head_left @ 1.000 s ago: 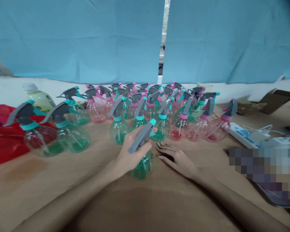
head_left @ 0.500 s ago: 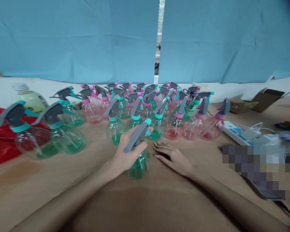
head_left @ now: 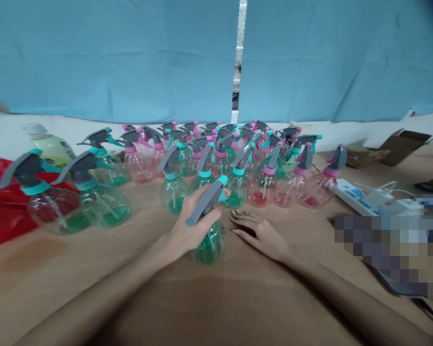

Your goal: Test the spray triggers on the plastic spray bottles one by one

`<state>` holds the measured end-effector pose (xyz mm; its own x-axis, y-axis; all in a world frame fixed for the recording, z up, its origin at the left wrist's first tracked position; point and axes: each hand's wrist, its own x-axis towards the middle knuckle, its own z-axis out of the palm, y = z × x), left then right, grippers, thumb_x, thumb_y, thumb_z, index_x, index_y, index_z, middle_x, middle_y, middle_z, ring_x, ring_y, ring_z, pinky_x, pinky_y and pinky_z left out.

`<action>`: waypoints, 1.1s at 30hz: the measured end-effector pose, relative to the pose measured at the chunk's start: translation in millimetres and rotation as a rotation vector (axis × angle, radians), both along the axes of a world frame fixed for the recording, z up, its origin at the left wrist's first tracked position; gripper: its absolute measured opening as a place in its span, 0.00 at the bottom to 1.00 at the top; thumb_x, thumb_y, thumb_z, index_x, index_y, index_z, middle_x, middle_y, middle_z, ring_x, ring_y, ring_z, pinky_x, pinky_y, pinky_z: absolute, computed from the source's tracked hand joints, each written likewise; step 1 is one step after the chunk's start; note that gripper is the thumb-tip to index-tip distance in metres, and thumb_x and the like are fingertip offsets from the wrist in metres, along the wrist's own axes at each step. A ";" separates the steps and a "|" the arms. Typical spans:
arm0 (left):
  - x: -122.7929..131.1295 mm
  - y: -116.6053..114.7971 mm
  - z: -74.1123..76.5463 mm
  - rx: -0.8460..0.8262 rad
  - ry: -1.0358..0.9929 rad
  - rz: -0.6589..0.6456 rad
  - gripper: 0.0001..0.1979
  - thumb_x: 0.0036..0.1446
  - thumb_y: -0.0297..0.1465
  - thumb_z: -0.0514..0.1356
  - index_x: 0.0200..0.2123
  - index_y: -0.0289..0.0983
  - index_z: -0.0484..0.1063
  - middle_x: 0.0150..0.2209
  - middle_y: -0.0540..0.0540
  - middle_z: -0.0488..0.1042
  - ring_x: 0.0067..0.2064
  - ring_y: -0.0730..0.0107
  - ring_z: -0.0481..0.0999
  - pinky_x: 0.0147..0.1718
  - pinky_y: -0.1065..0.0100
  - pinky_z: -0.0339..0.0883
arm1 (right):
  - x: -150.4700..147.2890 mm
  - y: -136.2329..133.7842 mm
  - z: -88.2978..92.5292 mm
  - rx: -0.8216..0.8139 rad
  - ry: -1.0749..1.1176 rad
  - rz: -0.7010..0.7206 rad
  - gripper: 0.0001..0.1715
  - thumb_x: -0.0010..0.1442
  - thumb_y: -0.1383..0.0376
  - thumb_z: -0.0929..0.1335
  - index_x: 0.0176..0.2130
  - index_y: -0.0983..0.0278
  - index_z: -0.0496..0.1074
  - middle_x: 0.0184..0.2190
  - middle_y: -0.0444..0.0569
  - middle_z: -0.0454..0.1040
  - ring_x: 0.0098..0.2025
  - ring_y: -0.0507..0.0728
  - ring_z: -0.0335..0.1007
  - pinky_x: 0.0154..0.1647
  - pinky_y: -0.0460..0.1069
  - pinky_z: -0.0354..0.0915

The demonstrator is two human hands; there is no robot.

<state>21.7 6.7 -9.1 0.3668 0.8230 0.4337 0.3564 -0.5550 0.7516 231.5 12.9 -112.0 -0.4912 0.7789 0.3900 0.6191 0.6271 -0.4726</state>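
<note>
My left hand point(head_left: 193, 226) is closed round the neck of a green spray bottle point(head_left: 210, 245) with a grey and turquoise trigger head. That bottle stands on the table and holds some green liquid. To its right, my right hand point(head_left: 261, 234) rests on the tabletop with its fingers stretched out, holding nothing. Just beyond the hands is a row of spray bottles, among them a green one point(head_left: 235, 190) and a pink-collared one point(head_left: 262, 191). Part of the held bottle's neck is hidden by my left fingers.
More green spray bottles point(head_left: 106, 206) stand at the left beside a red plastic bag point(head_left: 7, 216). A pale jug point(head_left: 52, 146) is behind them. On the right lie a power strip point(head_left: 357, 194) with cables and an open cardboard box point(head_left: 406, 145). A blue cloth point(head_left: 130, 62) hangs at the back.
The whole view has shifted slightly. My left hand keeps its hold on the green spray bottle, and my right hand stays flat on the table.
</note>
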 end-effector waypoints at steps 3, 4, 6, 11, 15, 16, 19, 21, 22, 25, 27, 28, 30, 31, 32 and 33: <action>-0.4 1.0 0.4 0.015 0.015 0.014 0.13 0.49 0.28 0.52 0.39 0.39 0.70 0.31 0.51 0.71 0.31 0.70 0.68 0.31 0.68 0.63 | -0.1 0.5 -0.3 0.001 0.003 0.001 0.22 0.63 0.58 0.61 0.54 0.60 0.66 0.54 0.49 0.68 0.59 0.58 0.59 0.60 0.59 0.57; -0.5 1.3 0.6 0.020 0.022 0.025 0.12 0.49 0.28 0.52 0.37 0.39 0.70 0.29 0.51 0.70 0.30 0.71 0.67 0.30 0.69 0.62 | 0.0 0.7 -0.3 0.003 0.004 0.002 0.22 0.63 0.58 0.61 0.54 0.60 0.66 0.55 0.49 0.68 0.59 0.58 0.59 0.60 0.59 0.57; -0.5 1.7 0.9 0.031 0.044 0.048 0.10 0.49 0.28 0.53 0.35 0.38 0.69 0.27 0.52 0.68 0.28 0.71 0.66 0.28 0.69 0.61 | 0.1 0.8 -0.3 0.005 0.007 0.005 0.21 0.63 0.58 0.62 0.54 0.59 0.66 0.55 0.49 0.68 0.59 0.58 0.59 0.60 0.59 0.57; 0.0 1.5 2.4 0.043 0.041 0.026 0.09 0.48 0.26 0.52 0.34 0.38 0.68 0.31 0.50 0.70 0.33 0.69 0.68 0.34 0.67 0.64 | 0.3 -0.5 0.4 -0.003 0.006 0.000 0.22 0.63 0.58 0.61 0.55 0.61 0.66 0.55 0.50 0.68 0.59 0.57 0.59 0.60 0.58 0.56; 0.4 2.3 4.1 0.025 0.033 0.007 0.08 0.48 0.26 0.52 0.32 0.38 0.67 0.30 0.50 0.69 0.32 0.70 0.68 0.34 0.67 0.64 | -0.2 -1.5 0.1 -0.008 0.000 -0.006 0.22 0.63 0.58 0.61 0.55 0.61 0.65 0.55 0.49 0.67 0.59 0.57 0.58 0.60 0.58 0.56; 0.4 2.7 4.3 0.021 0.031 0.004 0.07 0.48 0.27 0.52 0.31 0.38 0.67 0.30 0.51 0.69 0.31 0.70 0.68 0.34 0.67 0.63 | -0.3 -1.5 -0.1 -0.009 -0.003 -0.009 0.22 0.63 0.58 0.61 0.55 0.61 0.65 0.55 0.50 0.67 0.59 0.57 0.58 0.60 0.58 0.56; 0.3 3.3 4.0 0.021 0.024 -0.003 0.06 0.48 0.28 0.52 0.30 0.38 0.67 0.29 0.50 0.69 0.32 0.69 0.68 0.34 0.66 0.63 | -0.4 -1.0 -1.1 -0.008 -0.012 -0.010 0.23 0.63 0.58 0.61 0.55 0.62 0.66 0.55 0.50 0.68 0.59 0.57 0.59 0.60 0.58 0.56; 0.6 2.6 3.3 0.020 0.016 -0.001 0.07 0.48 0.27 0.52 0.31 0.38 0.67 0.30 0.50 0.69 0.33 0.69 0.68 0.35 0.65 0.63 | -0.4 -0.7 -1.8 -0.002 -0.012 -0.005 0.23 0.63 0.58 0.61 0.55 0.62 0.66 0.55 0.50 0.67 0.59 0.57 0.59 0.60 0.58 0.56; 0.9 1.8 2.9 0.018 0.009 0.005 0.07 0.49 0.27 0.52 0.32 0.39 0.68 0.30 0.51 0.69 0.33 0.69 0.68 0.35 0.66 0.63 | -0.3 -0.7 -2.2 0.002 -0.011 -0.004 0.23 0.63 0.58 0.61 0.55 0.62 0.65 0.55 0.50 0.67 0.59 0.57 0.59 0.60 0.58 0.56; 2.4 -1.2 1.5 0.002 -0.006 0.044 0.11 0.52 0.27 0.52 0.39 0.40 0.69 0.29 0.52 0.68 0.30 0.70 0.67 0.31 0.68 0.61 | -0.2 -1.3 -2.7 0.007 -0.012 -0.007 0.24 0.63 0.56 0.61 0.56 0.61 0.65 0.55 0.50 0.67 0.59 0.58 0.59 0.60 0.59 0.55; 3.5 -2.7 0.6 -0.007 -0.010 0.064 0.13 0.53 0.28 0.53 0.42 0.41 0.69 0.28 0.52 0.68 0.28 0.71 0.65 0.30 0.68 0.60 | -0.3 -2.2 -2.0 0.003 -0.016 -0.009 0.24 0.63 0.55 0.60 0.55 0.60 0.65 0.55 0.50 0.67 0.59 0.58 0.59 0.61 0.59 0.55; 3.9 -3.0 0.2 -0.009 -0.016 0.066 0.14 0.53 0.28 0.53 0.43 0.41 0.69 0.29 0.51 0.68 0.28 0.71 0.65 0.30 0.68 0.60 | -0.4 -2.7 -1.3 0.002 -0.017 -0.007 0.24 0.63 0.54 0.60 0.55 0.60 0.65 0.55 0.50 0.67 0.59 0.59 0.59 0.61 0.59 0.55; 4.4 -2.9 -0.5 -0.006 -0.037 0.060 0.14 0.53 0.28 0.53 0.44 0.40 0.69 0.31 0.50 0.69 0.30 0.70 0.66 0.32 0.68 0.62 | -0.8 -3.9 1.1 -0.001 -0.015 0.001 0.25 0.63 0.53 0.60 0.54 0.60 0.66 0.55 0.50 0.68 0.59 0.59 0.59 0.61 0.59 0.55; 4.5 -2.7 -0.7 -0.002 -0.047 0.056 0.15 0.53 0.28 0.53 0.44 0.40 0.69 0.32 0.49 0.70 0.31 0.70 0.67 0.34 0.67 0.62 | -1.0 -4.9 2.8 -0.005 -0.010 0.005 0.25 0.62 0.52 0.60 0.54 0.60 0.66 0.55 0.50 0.68 0.59 0.59 0.59 0.60 0.59 0.55; 4.5 -2.5 -0.9 0.003 -0.055 0.057 0.15 0.53 0.28 0.53 0.44 0.39 0.69 0.33 0.49 0.70 0.32 0.69 0.68 0.36 0.67 0.63 | -1.5 -6.2 4.7 -0.012 -0.002 0.007 0.25 0.62 0.52 0.60 0.54 0.59 0.66 0.55 0.50 0.68 0.59 0.59 0.59 0.60 0.59 0.56; 4.4 -2.4 -0.9 0.006 -0.054 0.062 0.15 0.53 0.28 0.53 0.44 0.39 0.70 0.34 0.48 0.71 0.32 0.69 0.68 0.36 0.67 0.63 | -2.2 -8.0 6.9 -0.027 0.009 0.005 0.26 0.61 0.51 0.61 0.55 0.59 0.66 0.55 0.50 0.67 0.59 0.59 0.59 0.59 0.59 0.56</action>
<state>26.1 4.3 -10.0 0.2912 0.8407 0.4566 0.3490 -0.5378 0.7675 229.3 4.8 -105.2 -0.4917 0.7866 0.3734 0.6115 0.6172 -0.4950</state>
